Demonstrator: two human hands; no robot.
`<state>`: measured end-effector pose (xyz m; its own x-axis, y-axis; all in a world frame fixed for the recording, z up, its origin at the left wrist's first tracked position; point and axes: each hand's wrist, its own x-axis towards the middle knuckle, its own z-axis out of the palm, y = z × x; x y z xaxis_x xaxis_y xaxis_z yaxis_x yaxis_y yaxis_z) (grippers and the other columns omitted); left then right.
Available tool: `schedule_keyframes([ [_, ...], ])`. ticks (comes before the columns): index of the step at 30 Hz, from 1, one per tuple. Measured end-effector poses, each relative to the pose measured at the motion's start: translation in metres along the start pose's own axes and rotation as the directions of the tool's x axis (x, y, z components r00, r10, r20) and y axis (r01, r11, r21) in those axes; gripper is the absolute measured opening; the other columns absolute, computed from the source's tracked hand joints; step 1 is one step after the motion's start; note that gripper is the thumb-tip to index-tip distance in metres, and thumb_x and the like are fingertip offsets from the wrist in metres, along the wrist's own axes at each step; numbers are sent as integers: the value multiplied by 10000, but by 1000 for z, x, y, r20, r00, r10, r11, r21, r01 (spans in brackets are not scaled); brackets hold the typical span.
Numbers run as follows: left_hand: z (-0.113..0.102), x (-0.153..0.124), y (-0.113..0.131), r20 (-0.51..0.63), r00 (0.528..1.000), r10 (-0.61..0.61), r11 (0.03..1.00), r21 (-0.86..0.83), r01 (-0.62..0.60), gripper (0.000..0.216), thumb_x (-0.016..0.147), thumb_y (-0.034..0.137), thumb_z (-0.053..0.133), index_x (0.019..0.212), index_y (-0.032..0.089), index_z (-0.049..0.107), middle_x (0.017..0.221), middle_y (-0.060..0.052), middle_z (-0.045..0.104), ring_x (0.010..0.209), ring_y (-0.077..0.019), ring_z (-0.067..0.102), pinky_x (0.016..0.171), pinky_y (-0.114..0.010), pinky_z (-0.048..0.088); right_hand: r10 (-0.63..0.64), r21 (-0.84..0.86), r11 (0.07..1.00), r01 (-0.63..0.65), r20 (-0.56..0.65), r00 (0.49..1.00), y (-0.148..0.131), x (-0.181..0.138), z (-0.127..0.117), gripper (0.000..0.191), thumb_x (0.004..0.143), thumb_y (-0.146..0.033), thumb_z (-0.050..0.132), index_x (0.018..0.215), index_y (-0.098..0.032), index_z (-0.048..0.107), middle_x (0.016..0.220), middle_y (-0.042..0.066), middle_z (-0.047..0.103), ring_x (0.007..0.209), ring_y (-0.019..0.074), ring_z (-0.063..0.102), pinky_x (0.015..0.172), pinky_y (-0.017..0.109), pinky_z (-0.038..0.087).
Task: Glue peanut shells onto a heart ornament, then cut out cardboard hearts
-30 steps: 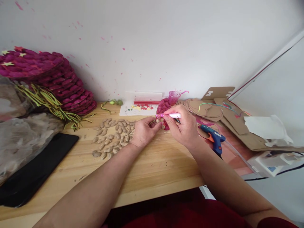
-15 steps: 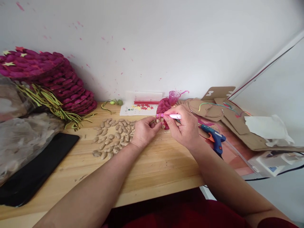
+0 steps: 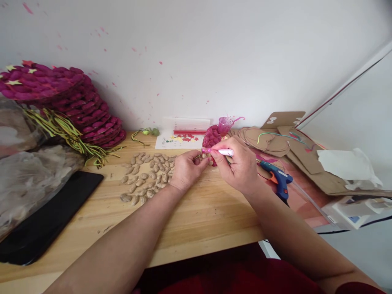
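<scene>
My right hand (image 3: 240,165) grips a white-handled paintbrush (image 3: 226,152), its front end smeared pink. The brush's pink end touches a small peanut-covered piece (image 3: 211,139), mostly magenta with a few tan spots near the fingers. Thumb and fingers of my left hand (image 3: 190,168) pinch the lower left edge of this piece; part of it is hidden by both hands. Loose unpainted peanuts (image 3: 147,184) lie on the wooden table left of my left hand. Behind the piece stands a pink-stained plastic cup (image 3: 225,124) with a pink stick leaning out.
At left are stacked magenta peanut discs (image 3: 88,110), green-yellow cords (image 3: 58,126), a plastic bag (image 3: 33,179) and a black phone-like slab (image 3: 55,220). Paper stars (image 3: 186,138) lie on white paper. To the right are a blue glue gun (image 3: 281,179) and cardboard discs (image 3: 260,141).
The view has shifted very slightly. Both hands keep their hold, and the brush tip has barely moved on the peanut-covered piece.
</scene>
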<state>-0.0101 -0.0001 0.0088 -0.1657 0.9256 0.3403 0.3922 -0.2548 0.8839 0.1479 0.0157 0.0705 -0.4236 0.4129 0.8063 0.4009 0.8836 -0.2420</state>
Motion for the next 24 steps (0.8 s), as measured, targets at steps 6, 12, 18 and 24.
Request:
schedule_keyframes([
  [6,-1,0,2,-4,1000,-12,1000,5,12,349,823,420,658,615,198,487,554,56,388,546,-101,328,538,-265,255,26,-2,1000,-26,-1,1000,-1,1,1,72,981,-226,600,912,-247,606,819,22,704,780,193,629,710,351,491],
  [12,-1,0,3,-1,1000,-17,1000,16,17,358,809,400,665,595,200,460,546,58,380,539,-99,321,539,-263,259,47,-1,999,-48,-61,997,-1,2,1,58,971,-228,619,918,-250,613,835,23,717,785,194,639,740,359,507],
  [18,-1,0,1,6,1000,-12,1000,7,12,351,809,386,680,596,200,472,543,59,382,536,-100,318,535,-262,256,76,53,996,-71,-100,992,1,2,1,52,966,-231,632,920,-240,611,834,21,716,777,179,643,728,338,502],
  [24,0,1,-2,10,1000,-24,1000,-1,24,340,814,414,685,616,192,519,547,60,381,542,-100,318,542,-256,262,134,85,989,-124,-115,984,9,1,1,52,967,-232,631,918,-231,614,838,10,699,740,151,630,672,300,484],
])
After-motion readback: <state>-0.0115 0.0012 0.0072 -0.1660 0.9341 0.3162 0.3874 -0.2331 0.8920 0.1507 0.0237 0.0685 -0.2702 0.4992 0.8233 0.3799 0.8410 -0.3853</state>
